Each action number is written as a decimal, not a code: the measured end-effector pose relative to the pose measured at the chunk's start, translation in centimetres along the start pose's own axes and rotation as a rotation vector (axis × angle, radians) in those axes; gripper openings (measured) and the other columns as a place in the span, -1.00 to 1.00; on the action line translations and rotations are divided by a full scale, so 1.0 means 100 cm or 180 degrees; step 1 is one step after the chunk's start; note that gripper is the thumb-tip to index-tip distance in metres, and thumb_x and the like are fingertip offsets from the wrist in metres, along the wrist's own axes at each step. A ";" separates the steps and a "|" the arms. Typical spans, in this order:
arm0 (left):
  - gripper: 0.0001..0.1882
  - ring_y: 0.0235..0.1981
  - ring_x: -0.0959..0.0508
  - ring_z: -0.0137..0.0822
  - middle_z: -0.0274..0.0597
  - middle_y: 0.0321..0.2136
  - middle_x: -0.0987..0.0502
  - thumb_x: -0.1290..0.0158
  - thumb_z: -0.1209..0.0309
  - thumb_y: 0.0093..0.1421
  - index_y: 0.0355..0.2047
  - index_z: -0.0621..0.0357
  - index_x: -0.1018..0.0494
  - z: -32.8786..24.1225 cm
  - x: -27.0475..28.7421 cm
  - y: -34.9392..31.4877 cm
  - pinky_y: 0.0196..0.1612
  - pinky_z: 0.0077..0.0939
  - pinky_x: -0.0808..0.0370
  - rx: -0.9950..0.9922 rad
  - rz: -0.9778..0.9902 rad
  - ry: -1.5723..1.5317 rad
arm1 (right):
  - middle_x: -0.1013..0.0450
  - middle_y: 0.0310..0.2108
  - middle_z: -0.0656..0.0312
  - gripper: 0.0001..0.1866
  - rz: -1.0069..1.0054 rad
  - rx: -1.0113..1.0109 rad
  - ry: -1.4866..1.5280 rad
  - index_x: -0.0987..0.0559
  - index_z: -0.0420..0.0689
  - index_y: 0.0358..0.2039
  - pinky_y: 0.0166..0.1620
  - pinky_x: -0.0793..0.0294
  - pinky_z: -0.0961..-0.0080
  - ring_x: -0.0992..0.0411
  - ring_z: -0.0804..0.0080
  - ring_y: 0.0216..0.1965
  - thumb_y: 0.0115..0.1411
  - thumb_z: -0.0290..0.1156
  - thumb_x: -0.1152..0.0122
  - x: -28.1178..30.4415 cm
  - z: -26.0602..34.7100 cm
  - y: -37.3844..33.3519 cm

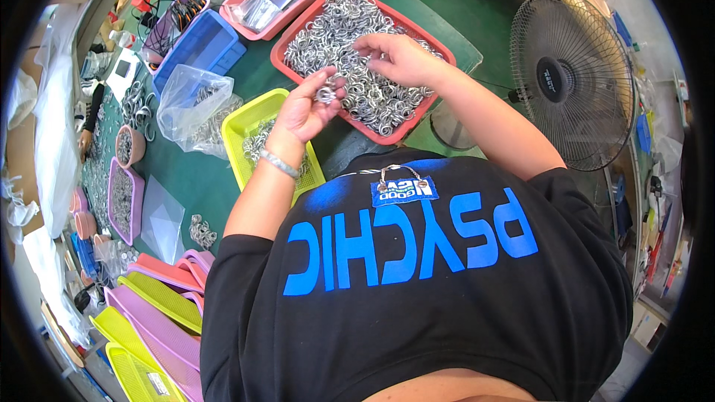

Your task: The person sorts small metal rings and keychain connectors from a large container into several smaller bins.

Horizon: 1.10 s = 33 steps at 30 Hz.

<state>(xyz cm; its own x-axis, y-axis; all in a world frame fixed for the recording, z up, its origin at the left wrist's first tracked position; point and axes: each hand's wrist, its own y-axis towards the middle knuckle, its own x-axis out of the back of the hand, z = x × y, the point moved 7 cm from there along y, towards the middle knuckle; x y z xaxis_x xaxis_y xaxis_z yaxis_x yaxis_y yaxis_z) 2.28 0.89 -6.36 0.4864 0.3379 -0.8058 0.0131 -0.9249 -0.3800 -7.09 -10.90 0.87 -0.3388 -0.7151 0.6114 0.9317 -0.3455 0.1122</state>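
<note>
A red tray point(398, 134) is heaped with small silver metal rings point(342, 22). Over the tray's near left edge, my left hand point(298, 113) is turned palm up, its fingers curled round a few metal rings point(325, 94). My right hand point(406, 61) comes in from the right, palm down above the heap. Its fingers are bent and apart from the thumb, with loose rings showing in the gap; whether the fingertips touch the heap is hard to tell. Below my left hand stands a yellow-green basket point(232, 134) holding more rings, partly hidden by my forearm.
Left of the basket lies a clear plastic bag point(179, 108) with rings inside. Behind it are a blue bin point(197, 45) and a pink tray point(279, 26) with plastic packets. A black fan point(570, 78) stands at the right. Stacked coloured baskets point(156, 320) fill the lower left.
</note>
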 end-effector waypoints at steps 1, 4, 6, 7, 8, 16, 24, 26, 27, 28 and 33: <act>-0.78 -0.40 -0.47 -0.35 -0.16 -0.38 -0.46 0.08 0.39 0.14 -0.21 0.16 -0.34 -0.006 0.007 -0.010 -0.46 -0.50 -0.47 -0.0144 -0.0384 0.0196 | -0.39 -0.25 0.14 -0.51 0.0307 -0.0224 -0.0422 -0.35 -0.17 -0.09 -0.16 -0.37 0.48 -0.37 0.34 -0.24 -0.11 -0.49 -0.17 -0.001 0.000 -0.002; -0.74 -0.43 -0.45 -0.36 -0.20 -0.39 -0.46 0.04 0.36 0.11 -0.18 0.17 -0.35 -0.023 0.041 -0.035 -0.46 -0.55 -0.41 -0.0500 -0.0963 0.0953 | -0.32 -0.18 0.09 -0.44 0.0829 0.0413 -0.1029 -0.34 -0.16 -0.08 -0.13 -0.37 0.39 -0.32 0.24 -0.15 -0.18 -0.43 -0.23 -0.034 -0.008 -0.018; -0.74 -0.42 -0.46 -0.39 -0.22 -0.38 -0.46 0.03 0.37 0.10 -0.20 0.18 -0.37 -0.033 0.080 -0.053 -0.41 -0.57 -0.40 -0.0656 -0.1552 0.1860 | -0.27 -0.15 0.07 -0.42 0.0894 0.0492 -0.1417 -0.34 -0.12 -0.08 -0.12 -0.36 0.33 -0.28 0.18 -0.11 -0.21 -0.40 -0.24 -0.053 -0.006 -0.027; -0.74 -0.42 -0.46 -0.41 -0.23 -0.38 -0.47 0.02 0.37 0.09 -0.21 0.19 -0.39 -0.037 0.096 -0.062 -0.39 -0.57 -0.39 -0.0732 -0.1853 0.2314 | -0.27 -0.15 0.06 -0.41 0.0842 0.0489 -0.1675 -0.34 -0.10 -0.07 -0.11 -0.36 0.33 -0.29 0.18 -0.13 -0.21 -0.39 -0.24 -0.058 0.002 -0.031; -0.75 -0.40 -0.46 -0.40 -0.23 -0.37 -0.47 0.02 0.37 0.08 -0.23 0.20 -0.40 -0.039 0.105 -0.068 -0.35 -0.58 -0.39 -0.0858 -0.1980 0.2879 | -0.28 -0.15 0.05 -0.40 0.0786 0.0483 -0.1931 -0.34 -0.08 -0.07 -0.10 -0.36 0.34 -0.30 0.17 -0.14 -0.22 -0.37 -0.24 -0.061 0.006 -0.032; -0.68 -0.15 -0.41 -0.12 0.01 -0.27 -0.44 -0.04 0.30 -0.05 -0.29 0.20 -0.46 -0.034 0.049 -0.061 -0.06 -0.37 -0.30 -0.1469 -0.2007 0.5098 | -0.31 -0.34 0.09 -0.69 0.0293 0.0091 -0.0732 -0.42 -0.15 -0.31 -0.21 -0.37 0.34 -0.34 0.14 -0.29 -0.18 -0.53 -0.09 -0.035 -0.033 -0.026; -0.67 -0.25 -0.45 -0.35 -0.20 -0.29 -0.44 0.07 0.46 0.11 -0.10 0.27 -0.30 0.008 -0.018 0.008 -0.21 -0.54 -0.40 -0.1278 -0.0498 0.3096 | -0.36 -0.23 0.22 -0.66 0.0328 -0.1281 0.3042 -0.29 -0.21 -0.09 -0.30 -0.40 0.64 -0.39 0.54 -0.37 0.08 -0.58 0.05 -0.017 -0.035 -0.027; -0.70 -0.28 -0.47 -0.37 -0.23 -0.30 -0.45 0.10 0.47 0.13 -0.10 0.23 -0.29 0.017 -0.032 0.018 -0.24 -0.54 -0.43 -0.0625 -0.0233 0.2081 | -0.36 -0.23 0.20 -0.65 0.0411 -0.1054 0.3266 -0.24 -0.22 -0.03 -0.31 -0.41 0.62 -0.40 0.51 -0.35 0.14 -0.52 0.09 -0.012 -0.020 -0.028; -0.71 -0.30 -0.48 -0.38 -0.24 -0.31 -0.46 0.11 0.47 0.14 -0.10 0.21 -0.29 0.022 -0.037 0.021 -0.26 -0.53 -0.44 -0.0301 -0.0104 0.1573 | -0.36 -0.22 0.19 -0.64 0.0437 -0.0925 0.3392 -0.23 -0.21 -0.02 -0.31 -0.41 0.62 -0.40 0.51 -0.35 0.14 -0.51 0.09 -0.011 -0.015 -0.028; -0.73 -0.32 -0.48 -0.39 -0.25 -0.33 -0.46 0.11 0.47 0.14 -0.12 0.20 -0.30 0.021 -0.040 0.022 -0.26 -0.54 -0.45 -0.0256 -0.0120 0.1490 | -0.36 -0.21 0.19 -0.64 0.0466 -0.0793 0.3515 -0.23 -0.21 -0.01 -0.32 -0.41 0.61 -0.40 0.51 -0.35 0.15 -0.50 0.10 -0.009 -0.011 -0.027; -0.78 -0.37 -0.50 -0.41 -0.23 -0.36 -0.48 0.11 0.49 0.13 -0.17 0.16 -0.33 0.016 -0.045 0.021 -0.28 -0.58 -0.46 -0.0151 -0.0096 0.1218 | -0.34 -0.19 0.16 -0.62 0.0361 -0.0706 0.3432 -0.21 -0.19 0.02 -0.36 -0.41 0.66 -0.38 0.56 -0.41 0.16 -0.50 0.13 -0.001 -0.010 -0.028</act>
<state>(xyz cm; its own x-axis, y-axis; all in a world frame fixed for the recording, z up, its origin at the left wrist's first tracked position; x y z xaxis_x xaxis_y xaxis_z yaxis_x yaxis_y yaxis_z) -1.23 -2.30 -4.28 0.7760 0.2838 -0.5633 0.0683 -0.9256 -0.3722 -9.84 -10.45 -0.27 -0.2899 -0.8667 -0.4059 0.9569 -0.2685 -0.1102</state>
